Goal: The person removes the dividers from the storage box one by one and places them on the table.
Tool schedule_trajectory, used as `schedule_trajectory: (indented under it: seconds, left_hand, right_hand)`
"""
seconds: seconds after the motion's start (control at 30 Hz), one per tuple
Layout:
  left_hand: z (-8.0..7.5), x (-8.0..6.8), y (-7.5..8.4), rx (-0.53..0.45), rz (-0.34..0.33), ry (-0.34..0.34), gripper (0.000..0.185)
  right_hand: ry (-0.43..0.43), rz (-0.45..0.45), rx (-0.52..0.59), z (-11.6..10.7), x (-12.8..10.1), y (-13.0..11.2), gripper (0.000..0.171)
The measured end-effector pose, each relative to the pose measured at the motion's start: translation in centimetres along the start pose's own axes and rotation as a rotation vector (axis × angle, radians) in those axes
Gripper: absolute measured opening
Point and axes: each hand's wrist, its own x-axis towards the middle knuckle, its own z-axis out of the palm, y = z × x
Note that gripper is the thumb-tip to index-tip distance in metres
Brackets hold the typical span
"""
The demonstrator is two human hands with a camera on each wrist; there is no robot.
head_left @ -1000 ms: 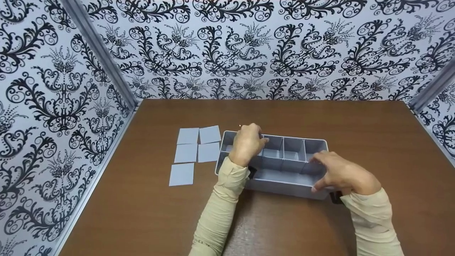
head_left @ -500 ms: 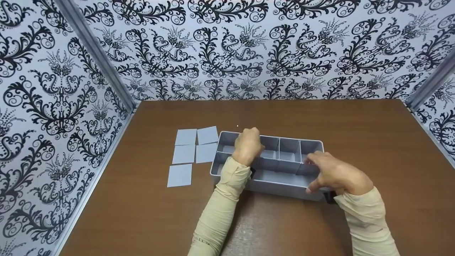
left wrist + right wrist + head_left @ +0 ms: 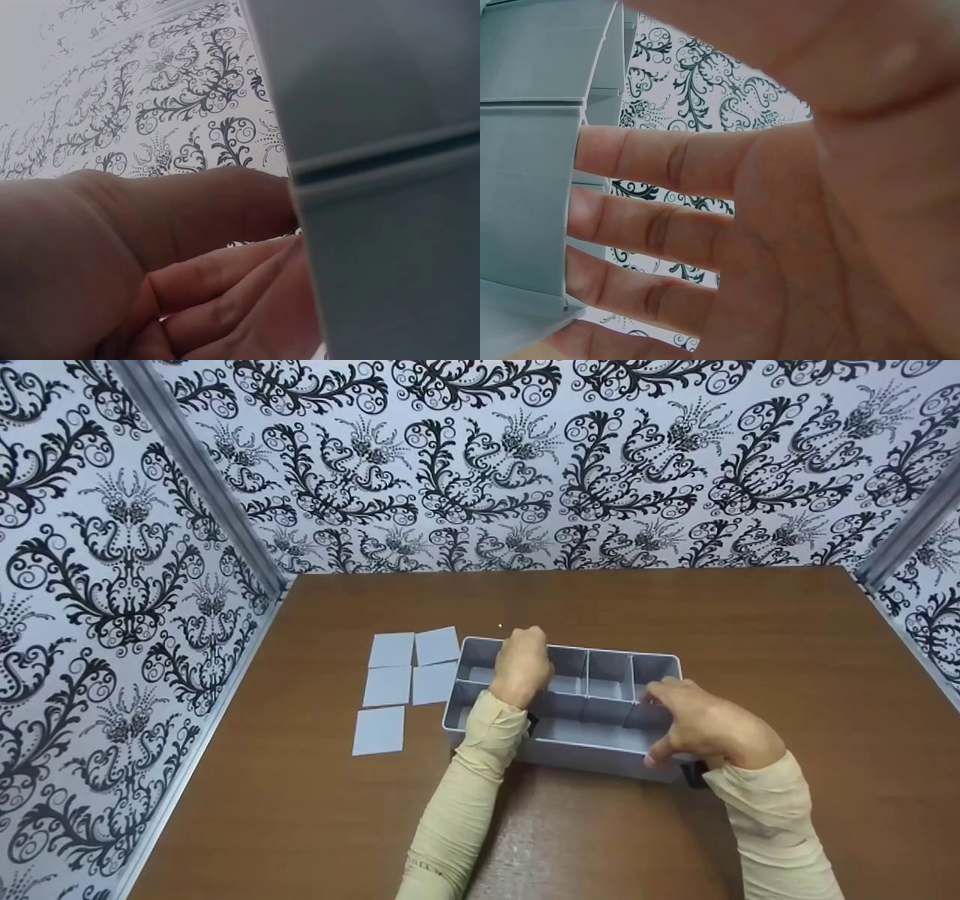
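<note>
- A gray divided organizer box [image 3: 585, 758] lies around the middle of the wooden tabletop [image 3: 750, 630], its long sides running roughly along the back edge and well apart from it.
- A lengthwise partition [image 3: 566, 707] separates the box's back row of small compartments from its front section; upright crosswise dividers [image 3: 588, 673] split the back row.
- The left hand [image 3: 523, 666] reaches across the box from the front, knuckles up, fingers bent down into the back row, left of the middle.
- In the left wrist view, the thumb [image 3: 202, 210] and fingers [image 3: 217, 304] converge with a narrow gap between them, their tips hidden at the edge of a gray plastic wall; whether they pinch anything, I cannot tell.
- The right hand [image 3: 712, 724] is at the box's right end, spanning the front section: thumb at the front rim, fingertips by the lengthwise partition.
- The right wrist view shows its fingers nearly straight and spread slightly apart, tips meeting a gray panel's edge.
- Five flat pale square pieces [image 3: 379, 730] lie between the box and the tabletop's left edge, two pairs and a single one nearest the front; the right-hand pieces are just beside the box.
- Cream sleeves [image 3: 450, 810] cover both forearms.
- Black-and-white scroll-patterned panels [image 3: 487, 472] stand along the tabletop's back and side edges.
</note>
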Motion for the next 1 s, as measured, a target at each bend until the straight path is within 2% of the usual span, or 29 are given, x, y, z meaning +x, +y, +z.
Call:
schedule_trajectory:
  seconds: [0.43,0.7,0.9,1.0]
  left_hand:
    - [0.24,0.09,-0.05,0.059,0.005,0.042,0.012]
    - [0.21,0.10,0.02,0.058,0.008,0.050,0.011]
    - [0.36,0.18,-0.08,0.054,0.009,0.068,0.009]
    - [0.51,0.21,-0.11,0.051,-0.003,0.069,0.009]
  right_hand:
    - [0.020,-0.029,-0.019,0.20,0.15,-0.24,0.072]
    - [0.016,0.001,0.004,0.15,0.05,-0.37,0.074]
    - [0.026,-0.007,-0.019,0.15,0.01,-0.55,0.073]
    - [0.023,0.009,-0.068,0.24,-0.20,-0.82,0.078]
